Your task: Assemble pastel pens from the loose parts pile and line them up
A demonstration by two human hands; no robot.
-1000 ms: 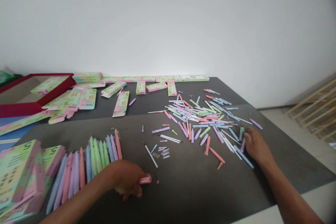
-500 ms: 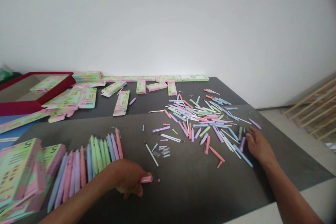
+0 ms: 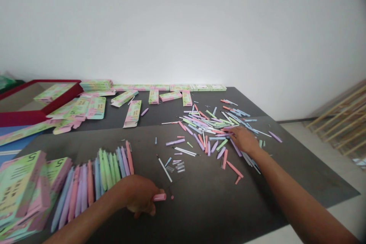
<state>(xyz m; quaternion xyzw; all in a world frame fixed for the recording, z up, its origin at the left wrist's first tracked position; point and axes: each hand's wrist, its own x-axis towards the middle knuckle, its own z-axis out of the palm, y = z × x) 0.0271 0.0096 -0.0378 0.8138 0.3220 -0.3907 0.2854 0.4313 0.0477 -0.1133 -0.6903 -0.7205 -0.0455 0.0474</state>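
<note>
My left hand [image 3: 143,196] is closed around a pink pen barrel [image 3: 159,197], whose open end sticks out to the right. On the table beside that end lies a tiny pink ring [image 3: 172,197]. Over on the right, my right hand [image 3: 243,139] reaches into a loose pile of pen parts [image 3: 204,122], fingers stretched out and fingertips at the pink and purple pieces. The pile mixes pastel barrels and white refills. In front of it lie clear plastic pieces [image 3: 180,167], a white refill [image 3: 164,168] and coral barrels [image 3: 235,169].
A row of assembled pens [image 3: 88,183] lies left of my left hand, with pastel cartons [image 3: 21,190] beside it. More cartons [image 3: 133,113] are scattered at the back, near a red-rimmed box [image 3: 25,119]. The dark table [image 3: 200,213] ends at the right; a white wall stands behind.
My right hand has moved left and away from me, from the pile's right edge into its middle. The left hand keeps its grip on the pink barrel, almost still.
</note>
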